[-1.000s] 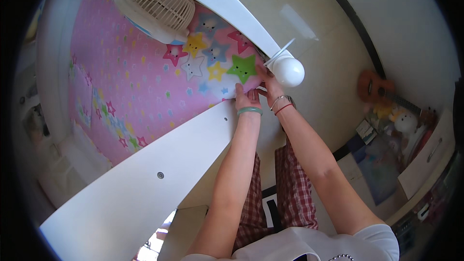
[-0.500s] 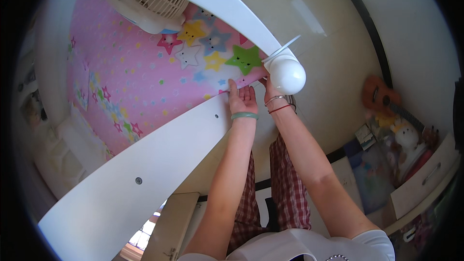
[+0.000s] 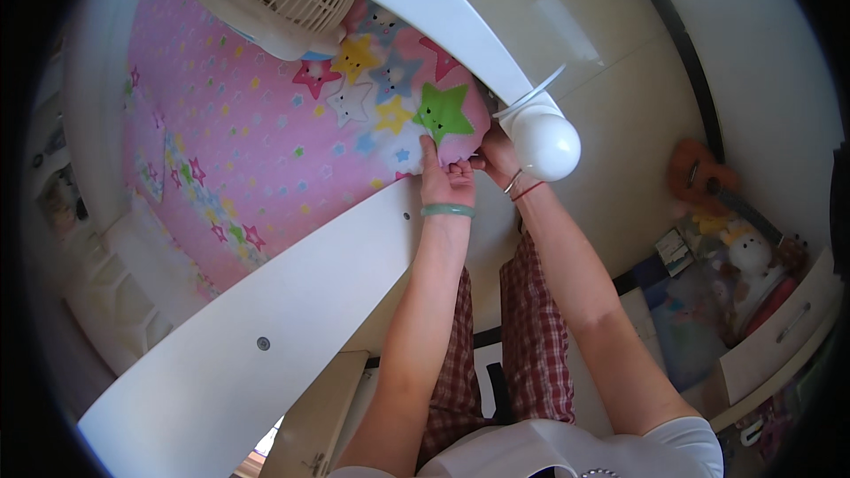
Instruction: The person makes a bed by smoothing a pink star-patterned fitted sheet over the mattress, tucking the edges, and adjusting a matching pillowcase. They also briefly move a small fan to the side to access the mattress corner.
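A pink bed sheet (image 3: 274,137) printed with colourful stars covers the bed, its corner bunched at the bed's near right end. My left hand (image 3: 449,181), a green bangle on the wrist, grips the sheet's edge with fingers curled and thumb stretched over the fabric. Just right of it, my right hand (image 3: 501,158) is closed at the same corner, one finger close to the left fingers. A white ball knob (image 3: 546,143) on the bed frame hides part of the right hand and wrist.
A white fan (image 3: 274,0) lies on the sheet at the far side. White bed rails (image 3: 266,319) with bolts curve along the near and far edges. At right, a small guitar (image 3: 699,177) and a plush toy (image 3: 748,252) are beside a drawer (image 3: 770,336).
My left fingers have curled from outstretched to bent at the sheet's edge. My right hand has turned inward toward the left one, and the sheet corner has shifted and bunched.
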A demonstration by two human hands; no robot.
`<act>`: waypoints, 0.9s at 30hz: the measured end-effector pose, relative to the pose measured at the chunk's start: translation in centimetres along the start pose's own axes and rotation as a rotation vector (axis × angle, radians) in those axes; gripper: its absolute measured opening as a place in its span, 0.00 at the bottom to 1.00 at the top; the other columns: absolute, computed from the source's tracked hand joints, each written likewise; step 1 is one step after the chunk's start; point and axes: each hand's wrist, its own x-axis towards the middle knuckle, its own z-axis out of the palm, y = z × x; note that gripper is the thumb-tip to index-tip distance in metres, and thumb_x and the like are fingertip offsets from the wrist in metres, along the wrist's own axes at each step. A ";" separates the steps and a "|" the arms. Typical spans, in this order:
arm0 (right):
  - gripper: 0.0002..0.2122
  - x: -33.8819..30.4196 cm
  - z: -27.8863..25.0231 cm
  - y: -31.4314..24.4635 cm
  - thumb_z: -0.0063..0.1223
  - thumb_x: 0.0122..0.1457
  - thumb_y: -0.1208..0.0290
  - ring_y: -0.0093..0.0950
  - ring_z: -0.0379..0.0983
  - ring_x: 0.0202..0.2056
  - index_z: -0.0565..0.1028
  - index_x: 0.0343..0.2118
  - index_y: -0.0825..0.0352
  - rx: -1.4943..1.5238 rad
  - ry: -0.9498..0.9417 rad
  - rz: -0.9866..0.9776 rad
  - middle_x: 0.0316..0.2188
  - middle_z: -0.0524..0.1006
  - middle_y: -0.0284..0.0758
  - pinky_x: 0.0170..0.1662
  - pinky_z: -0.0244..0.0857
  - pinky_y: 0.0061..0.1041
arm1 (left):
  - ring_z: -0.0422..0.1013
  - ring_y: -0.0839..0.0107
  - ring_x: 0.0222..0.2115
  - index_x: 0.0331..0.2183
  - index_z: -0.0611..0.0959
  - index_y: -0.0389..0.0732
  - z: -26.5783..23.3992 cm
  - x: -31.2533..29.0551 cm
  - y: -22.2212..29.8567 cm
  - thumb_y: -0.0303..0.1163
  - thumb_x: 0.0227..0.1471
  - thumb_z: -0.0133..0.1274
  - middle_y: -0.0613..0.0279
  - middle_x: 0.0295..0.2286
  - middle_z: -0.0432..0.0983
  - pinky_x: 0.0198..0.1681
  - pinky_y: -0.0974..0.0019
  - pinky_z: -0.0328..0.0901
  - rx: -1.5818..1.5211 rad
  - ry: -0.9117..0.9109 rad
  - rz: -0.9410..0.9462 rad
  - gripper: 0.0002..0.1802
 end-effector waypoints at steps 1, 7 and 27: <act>0.12 0.6 -0.1 0.0 0.49 0.60 0.70 0.23 0.72 0.35 0.71 0.46 0.66 -0.097 -0.015 -0.022 0.39 0.76 0.35 0.33 0.68 0.22 | 0.68 0.75 0.29 0.39 0.78 0.42 0.0 -0.3 0.1 0.48 0.53 0.57 0.66 0.32 0.75 0.27 0.75 0.65 0.007 -0.041 -0.014 0.20; 0.22 1.0 4.3 -1.5 0.54 0.57 0.70 0.32 0.73 0.47 0.68 0.55 0.67 -1.468 0.184 -0.567 0.48 0.75 0.37 0.50 0.66 0.30 | 0.66 0.76 0.27 0.37 0.78 0.41 0.2 -2.7 0.3 0.42 0.53 0.59 0.67 0.29 0.73 0.28 0.75 0.66 -0.211 0.119 -0.064 0.16; 0.16 -4.8 9.7 -2.7 0.47 0.64 0.71 0.29 0.68 0.51 0.68 0.54 0.68 0.021 0.347 -0.301 0.49 0.72 0.36 0.53 0.63 0.31 | 0.66 0.67 0.50 0.51 0.72 0.38 -1.4 1.1 -4.5 0.33 0.58 0.54 0.62 0.47 0.72 0.53 0.62 0.65 -0.015 -0.146 -0.042 0.21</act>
